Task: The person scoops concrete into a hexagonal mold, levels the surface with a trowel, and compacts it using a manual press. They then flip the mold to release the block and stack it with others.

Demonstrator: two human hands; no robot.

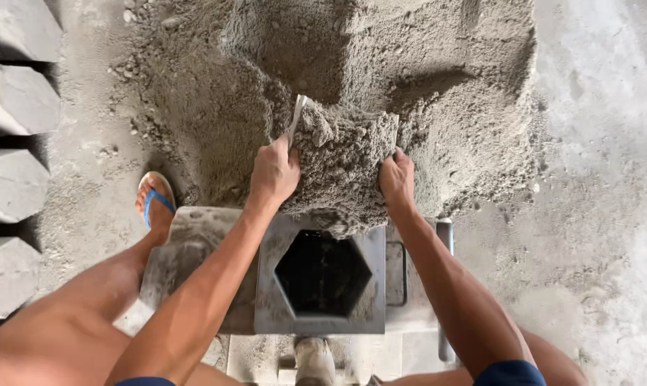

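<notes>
A flat scoop tray [297,118] heaped with damp grey sand mix [341,161] is held between both hands. My left hand [274,171] grips its left edge and my right hand [397,179] grips its right edge. The tray tilts toward me, over the far rim of a grey metal mould [266,300] with a dark hexagonal opening [322,274]. Some mix spills at the mould's far edge. Behind the tray lies a large pile of the same grey mix [438,86].
Hexagonal concrete blocks [12,107] stand in a row along the left edge. My left foot in a blue sandal [155,204] rests beside the mould. A metal bar [445,236] runs along the mould's right side. Dusty concrete floor [602,179] extends to the right.
</notes>
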